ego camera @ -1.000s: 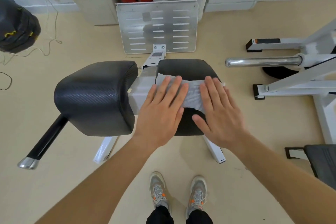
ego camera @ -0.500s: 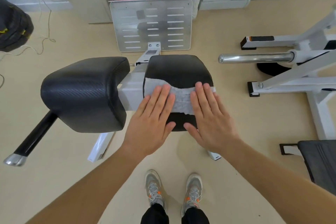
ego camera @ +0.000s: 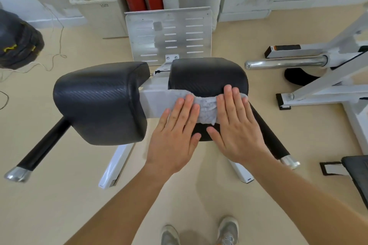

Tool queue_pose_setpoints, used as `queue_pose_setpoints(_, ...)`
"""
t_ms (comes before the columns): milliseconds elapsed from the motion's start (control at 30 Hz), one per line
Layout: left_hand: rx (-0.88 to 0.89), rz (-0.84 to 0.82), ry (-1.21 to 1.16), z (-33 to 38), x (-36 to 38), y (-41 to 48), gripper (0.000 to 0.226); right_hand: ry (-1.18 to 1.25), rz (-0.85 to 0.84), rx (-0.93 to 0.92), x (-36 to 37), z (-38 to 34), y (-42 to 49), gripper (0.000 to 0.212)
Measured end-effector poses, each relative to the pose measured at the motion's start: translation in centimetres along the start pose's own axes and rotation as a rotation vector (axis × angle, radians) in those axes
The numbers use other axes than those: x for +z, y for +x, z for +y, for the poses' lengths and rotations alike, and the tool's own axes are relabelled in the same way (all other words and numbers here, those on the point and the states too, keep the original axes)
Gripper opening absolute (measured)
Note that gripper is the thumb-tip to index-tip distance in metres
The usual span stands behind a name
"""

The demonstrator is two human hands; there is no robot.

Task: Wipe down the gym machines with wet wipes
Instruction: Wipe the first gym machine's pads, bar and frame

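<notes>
- while both palms lie flat on it, the wet wipe [ego camera: 207, 109] sits stretched across the near half of the right black pad [ego camera: 207, 73], its left end lapping onto the white frame [ego camera: 153, 103] between the two pads.
- left hand [ego camera: 173, 139]: fingers straight and close together, pressing the wipe's left part down, curled round nothing.
- right hand [ego camera: 237, 127]: same story, flat and relaxed, fingertips up at the wipe's far edge, thumb angled in toward the other thumb. a press, not a pinch.
- the wipe is bunched and creased in the gap between the hands.
- step in hand, as i read it: wiping the top of this pad, with the far half beyond the fingertips not yet covered.
- the bigger left pad [ego camera: 99, 101] has no wipe on it. whether it's clean, i can't tell.
- next move calls for even downward pressure and a push away over the curved far edge, both hands travelling together so the wipe doesn't fold up further.
- after that, likely a reach across to the left pad, the black handle bars [ego camera: 42, 146] and the metal footplate [ego camera: 169, 36] behind.
- one to watch: the wipe's loose left end could slip off the frame.
</notes>
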State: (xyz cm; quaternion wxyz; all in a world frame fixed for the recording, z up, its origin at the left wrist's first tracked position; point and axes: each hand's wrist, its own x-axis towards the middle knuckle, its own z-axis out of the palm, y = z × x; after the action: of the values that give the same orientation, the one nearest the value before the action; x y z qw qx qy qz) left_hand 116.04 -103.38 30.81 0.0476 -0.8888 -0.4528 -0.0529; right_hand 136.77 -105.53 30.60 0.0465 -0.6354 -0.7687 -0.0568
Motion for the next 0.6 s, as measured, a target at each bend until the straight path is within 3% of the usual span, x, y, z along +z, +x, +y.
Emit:
queue_pose_setpoints(133,-0.029,0.132,-0.021,0.2,0.9,0.0,0.063,0.107,0.128,0.054,0.6,-1.2,-0.3,0.073)
queue_pose_setpoints(267,-0.044,0.47,-0.209,0.5,0.5,2.0,0.048,0.193,0.328,0.119,1.2,-1.8,0.7,0.066)
queue_pose_setpoints(333,-0.054,0.563,-0.229,0.6,0.6,3.2,0.041,0.178,0.39,0.125,2.2,-1.5,0.8,0.063)
queue_pose_setpoints(433,-0.11,0.584,-0.176,0.6,1.7,4.4,0.045,0.117,0.473,0.14,4.2,-1.0,0.3,0.06)
queue_pose_setpoints(600,-0.181,0.454,0.049,0.8,4.9,3.2,0.067,0.029,0.55,0.16,6.6,-1.3,0.3,0.067)
